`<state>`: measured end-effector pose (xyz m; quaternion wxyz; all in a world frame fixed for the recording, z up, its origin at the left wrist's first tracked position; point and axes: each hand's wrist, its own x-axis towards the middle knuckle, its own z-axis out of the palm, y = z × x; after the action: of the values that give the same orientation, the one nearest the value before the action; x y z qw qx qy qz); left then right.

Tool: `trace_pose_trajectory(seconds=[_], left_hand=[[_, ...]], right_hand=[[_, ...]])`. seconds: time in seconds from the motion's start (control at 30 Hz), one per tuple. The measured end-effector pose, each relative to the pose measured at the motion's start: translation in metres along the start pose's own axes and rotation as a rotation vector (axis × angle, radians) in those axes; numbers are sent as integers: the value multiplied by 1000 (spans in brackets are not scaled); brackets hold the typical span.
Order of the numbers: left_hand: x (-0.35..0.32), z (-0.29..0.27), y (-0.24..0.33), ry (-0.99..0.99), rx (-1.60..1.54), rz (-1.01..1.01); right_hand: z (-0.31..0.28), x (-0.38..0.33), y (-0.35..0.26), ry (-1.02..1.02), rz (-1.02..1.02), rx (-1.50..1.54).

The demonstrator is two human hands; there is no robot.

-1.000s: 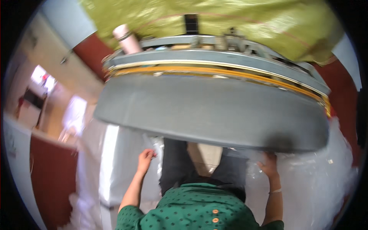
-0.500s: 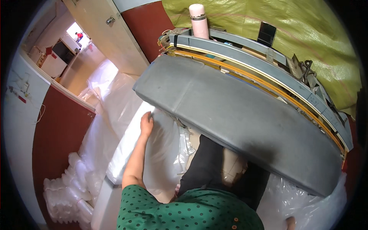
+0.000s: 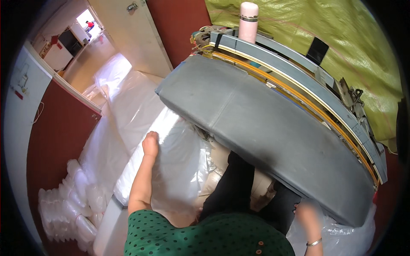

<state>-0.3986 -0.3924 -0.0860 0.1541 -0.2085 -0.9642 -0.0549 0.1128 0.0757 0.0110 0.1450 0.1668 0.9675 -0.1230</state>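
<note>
On the left of my feed, the left hand (image 3: 150, 145) reaches forward, arm (image 3: 141, 187) nearly straight, knuckles bunched over the clear plastic sheeting (image 3: 177, 166); can't tell if it's pinching any. The right hand (image 3: 308, 216) is a blur by the near edge of the grey padded board (image 3: 265, 123), so I can't read its grip either. Sheeting sits left of the legs (image 3: 232, 185), bright long side slanting up-right; the board's long axis runs upper-left to lower-right.
</note>
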Motion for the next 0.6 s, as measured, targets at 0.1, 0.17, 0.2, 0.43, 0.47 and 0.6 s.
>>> trace_pose_trajectory(seconds=[0.1, 0.17, 0.2, 0.43, 0.47, 0.6], left_hand=[[-5, -13, -8, -28, 39, -15], [7, -22, 11, -48, 45, -40], [14, -23, 16, -121, 123, -13], [43, 2, 12, -315, 278, 34], [36, 1, 11, -292, 263, 38], [-12, -22, -13, -202, 143, -49]], right_hand=[[3, 34, -20, -52, -67, -80], [7, 49, -27, -77, -85, -82], [7, 56, -31, -60, -117, -45], [21, 64, -25, 3, -217, 41], [23, 61, -22, 21, -213, 41], [27, 50, -11, 85, -215, 112]])
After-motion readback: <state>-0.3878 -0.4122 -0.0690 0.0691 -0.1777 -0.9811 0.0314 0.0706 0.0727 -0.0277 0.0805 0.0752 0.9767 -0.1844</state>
